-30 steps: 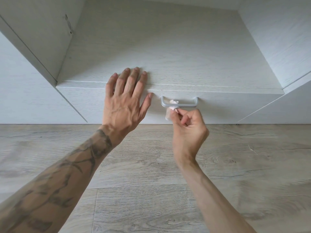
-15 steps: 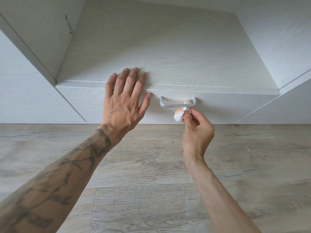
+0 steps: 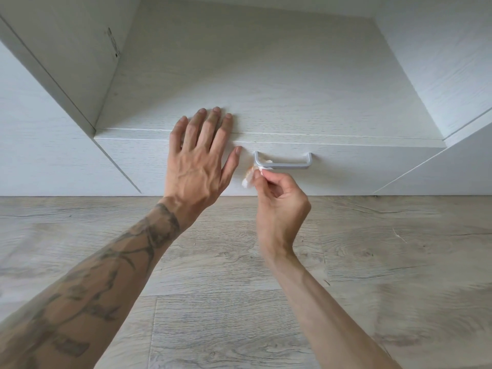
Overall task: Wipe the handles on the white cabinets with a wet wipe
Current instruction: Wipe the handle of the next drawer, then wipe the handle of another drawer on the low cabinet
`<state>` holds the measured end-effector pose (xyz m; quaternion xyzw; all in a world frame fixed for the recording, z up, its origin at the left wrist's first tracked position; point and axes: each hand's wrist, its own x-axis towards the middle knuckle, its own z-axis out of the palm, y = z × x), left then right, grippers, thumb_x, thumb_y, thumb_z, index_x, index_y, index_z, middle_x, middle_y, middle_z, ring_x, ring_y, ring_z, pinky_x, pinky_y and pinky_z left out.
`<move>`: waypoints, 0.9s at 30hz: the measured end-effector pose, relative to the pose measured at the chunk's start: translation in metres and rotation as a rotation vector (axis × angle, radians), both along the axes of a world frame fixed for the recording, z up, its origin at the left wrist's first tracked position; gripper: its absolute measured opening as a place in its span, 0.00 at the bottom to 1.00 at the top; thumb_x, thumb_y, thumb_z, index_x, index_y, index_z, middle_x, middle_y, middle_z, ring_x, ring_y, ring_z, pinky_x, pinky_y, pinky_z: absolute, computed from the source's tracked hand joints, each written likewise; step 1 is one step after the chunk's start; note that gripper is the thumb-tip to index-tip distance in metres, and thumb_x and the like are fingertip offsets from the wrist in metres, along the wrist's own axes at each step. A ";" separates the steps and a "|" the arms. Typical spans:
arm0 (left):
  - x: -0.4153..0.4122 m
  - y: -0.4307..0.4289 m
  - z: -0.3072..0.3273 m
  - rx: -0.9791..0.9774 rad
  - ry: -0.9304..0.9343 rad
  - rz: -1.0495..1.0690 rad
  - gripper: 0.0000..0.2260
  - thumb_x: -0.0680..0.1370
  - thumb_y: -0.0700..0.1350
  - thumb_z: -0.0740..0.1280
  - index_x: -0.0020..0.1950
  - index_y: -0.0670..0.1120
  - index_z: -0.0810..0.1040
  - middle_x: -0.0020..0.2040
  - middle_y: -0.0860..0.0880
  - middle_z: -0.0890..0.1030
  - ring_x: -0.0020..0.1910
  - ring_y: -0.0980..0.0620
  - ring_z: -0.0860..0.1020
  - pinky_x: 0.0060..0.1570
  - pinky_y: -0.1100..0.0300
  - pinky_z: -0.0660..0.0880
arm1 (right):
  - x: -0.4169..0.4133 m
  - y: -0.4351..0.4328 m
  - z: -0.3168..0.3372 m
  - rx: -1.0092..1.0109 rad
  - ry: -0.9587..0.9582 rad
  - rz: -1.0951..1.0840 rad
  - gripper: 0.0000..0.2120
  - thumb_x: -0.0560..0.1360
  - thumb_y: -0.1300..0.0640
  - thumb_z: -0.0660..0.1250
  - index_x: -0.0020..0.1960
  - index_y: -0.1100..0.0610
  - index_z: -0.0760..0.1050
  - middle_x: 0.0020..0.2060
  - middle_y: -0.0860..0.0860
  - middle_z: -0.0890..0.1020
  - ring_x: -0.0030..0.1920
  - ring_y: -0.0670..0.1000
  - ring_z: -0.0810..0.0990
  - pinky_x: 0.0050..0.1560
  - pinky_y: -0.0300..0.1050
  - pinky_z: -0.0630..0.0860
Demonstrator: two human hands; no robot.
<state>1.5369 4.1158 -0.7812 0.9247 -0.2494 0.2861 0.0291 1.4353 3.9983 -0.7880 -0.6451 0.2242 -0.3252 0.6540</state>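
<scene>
A silver bar handle (image 3: 288,165) is fixed to the front of a low white drawer (image 3: 359,169). My right hand (image 3: 279,201) pinches a small crumpled wet wipe (image 3: 248,179) with fingers and thumb, holding it against the handle's left end. A bit of the wipe also shows behind the bar there. My left hand (image 3: 198,161) lies flat with straight fingers over the drawer's top edge, just left of the handle, and holds nothing.
White cabinet panels (image 3: 40,145) flank the drawer on both sides, and a white shelf surface (image 3: 253,75) stretches above it. Grey wood-look flooring (image 3: 372,262) fills the lower half of the view.
My right hand has slid the wipe from the handle's right part back to its left end. The left hand has stayed in place.
</scene>
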 end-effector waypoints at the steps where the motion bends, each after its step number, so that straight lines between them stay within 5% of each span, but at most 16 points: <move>1: 0.000 0.000 0.001 0.001 0.009 0.002 0.27 0.88 0.58 0.53 0.81 0.42 0.64 0.79 0.41 0.69 0.78 0.40 0.66 0.78 0.43 0.58 | -0.002 -0.006 0.000 -0.002 0.007 -0.014 0.03 0.78 0.69 0.74 0.51 0.65 0.85 0.42 0.49 0.89 0.47 0.49 0.89 0.55 0.41 0.84; 10: -0.010 -0.001 0.012 0.020 0.132 0.009 0.27 0.88 0.57 0.50 0.83 0.43 0.61 0.81 0.42 0.65 0.81 0.41 0.62 0.81 0.43 0.55 | -0.028 -0.064 0.004 -0.019 0.022 -0.164 0.04 0.78 0.66 0.75 0.53 0.62 0.85 0.46 0.51 0.89 0.49 0.48 0.89 0.54 0.43 0.85; 19: -0.050 0.044 0.067 0.134 0.215 -0.026 0.24 0.88 0.54 0.53 0.81 0.45 0.66 0.82 0.44 0.65 0.81 0.44 0.64 0.81 0.43 0.58 | -0.033 -0.042 0.066 -0.152 -0.057 0.222 0.09 0.82 0.62 0.71 0.59 0.52 0.83 0.53 0.48 0.86 0.55 0.49 0.86 0.56 0.37 0.81; 27: -0.080 0.156 0.148 0.187 0.115 0.087 0.21 0.88 0.52 0.56 0.79 0.46 0.71 0.79 0.44 0.70 0.77 0.44 0.69 0.77 0.44 0.64 | 0.001 0.033 0.158 -0.306 -0.190 0.452 0.12 0.80 0.64 0.72 0.53 0.46 0.83 0.48 0.46 0.84 0.49 0.46 0.85 0.52 0.34 0.80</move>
